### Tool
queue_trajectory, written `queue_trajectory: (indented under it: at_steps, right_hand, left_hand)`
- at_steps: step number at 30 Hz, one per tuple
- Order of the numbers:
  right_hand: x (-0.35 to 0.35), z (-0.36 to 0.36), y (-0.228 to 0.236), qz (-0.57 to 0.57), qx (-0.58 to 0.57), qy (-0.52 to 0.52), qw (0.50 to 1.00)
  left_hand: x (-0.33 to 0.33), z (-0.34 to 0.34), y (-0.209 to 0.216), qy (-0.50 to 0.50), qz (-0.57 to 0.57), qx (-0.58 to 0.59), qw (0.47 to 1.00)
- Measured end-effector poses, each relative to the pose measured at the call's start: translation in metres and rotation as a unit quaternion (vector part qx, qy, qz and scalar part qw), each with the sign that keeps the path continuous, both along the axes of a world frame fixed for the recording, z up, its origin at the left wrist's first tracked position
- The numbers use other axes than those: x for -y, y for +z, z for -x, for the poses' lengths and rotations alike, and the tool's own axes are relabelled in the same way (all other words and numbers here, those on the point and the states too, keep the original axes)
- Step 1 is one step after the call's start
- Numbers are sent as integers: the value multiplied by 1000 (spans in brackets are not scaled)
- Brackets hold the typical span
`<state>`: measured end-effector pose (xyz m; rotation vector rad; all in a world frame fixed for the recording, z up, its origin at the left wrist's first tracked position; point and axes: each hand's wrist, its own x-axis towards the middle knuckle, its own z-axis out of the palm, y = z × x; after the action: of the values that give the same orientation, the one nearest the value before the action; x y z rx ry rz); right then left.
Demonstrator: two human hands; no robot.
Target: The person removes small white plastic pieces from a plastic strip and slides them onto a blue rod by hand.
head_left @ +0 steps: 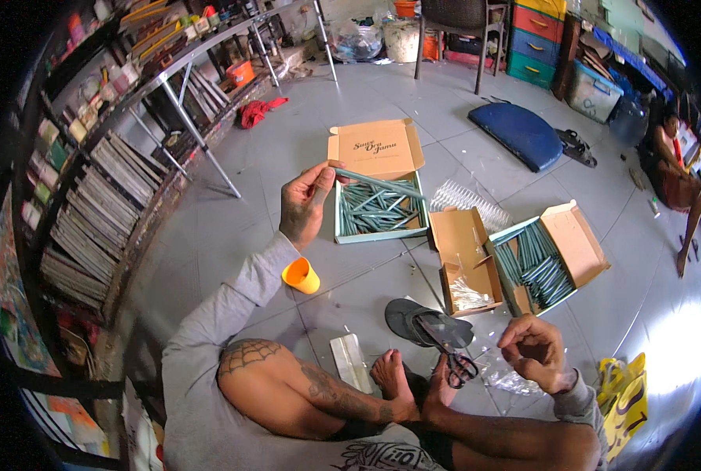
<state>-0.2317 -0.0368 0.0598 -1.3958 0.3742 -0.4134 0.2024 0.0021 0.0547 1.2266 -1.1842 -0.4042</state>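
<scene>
My left hand [307, 202] is raised over a box and pinches one end of a thin dark-green stick [382, 184], which slants right and down. Below it, the open cardboard box [382, 236] holds many similar green sticks. My right hand [535, 352] hovers above clear plastic scraps, its fingers curled in and thumb close to the index; anything between them is too small to make out. Ahead of that hand stand a second box of green sticks [540, 267] and a brown box [447, 243] with thin white pieces [470, 293]. Black-handled scissors [459, 367] lie by my feet.
An orange cup [301, 275] stands below my left wrist. Dark flip-flops [407, 323], a white packet [351, 362] and a clear ridged plastic piece [470, 202] lie on the tiles. A metal-legged table [201, 149] is left; a blue cushion [515, 133] and a seated person [676, 169] are right.
</scene>
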Motion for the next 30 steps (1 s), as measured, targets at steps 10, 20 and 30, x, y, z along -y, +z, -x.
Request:
queue_trajectory:
  at_steps: [10,20,30]
  right_hand:
    - [10,14,0,-43,-26,-168,985]
    - [28,12,-1,47,-72,-289,953]
    - [46,45,-23,111,-1,-335,936]
  left_hand:
    - [94,-51,-166,50,-56,-96,993]
    - [127,-95,-344,123,-437,-304,837]
    - [27,-57,-261,-277,-628,172,707]
